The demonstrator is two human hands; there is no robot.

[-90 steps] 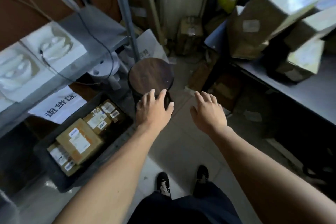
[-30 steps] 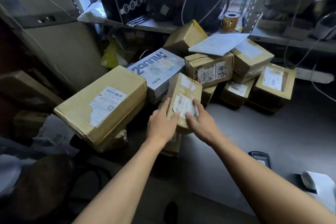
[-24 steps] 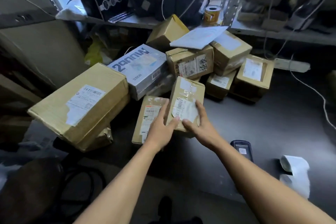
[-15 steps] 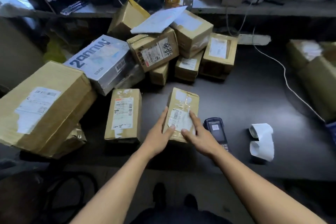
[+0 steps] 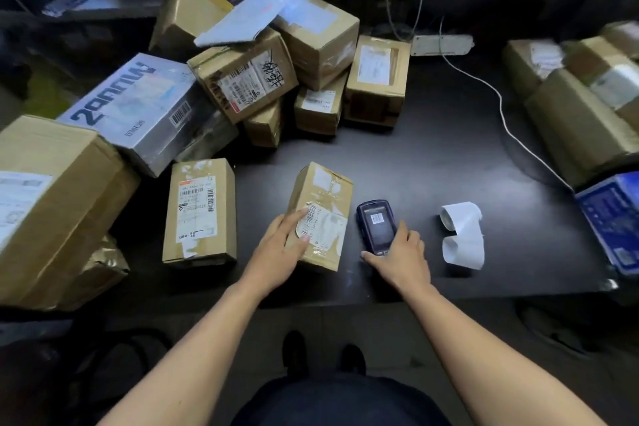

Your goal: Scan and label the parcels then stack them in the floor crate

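Head view: left hand (image 5: 281, 252) fingers (image 5: 300, 221) rest on parcel (image 5: 320, 218)

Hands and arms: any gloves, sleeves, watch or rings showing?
None visible. The left hand and right hand are ungloved, both forearms uncovered to the frame edge, with no watch, band or ring to be seen. Below them show dark clothing and dark shoes.

Blue box (image 5: 613, 221) cut by right edge
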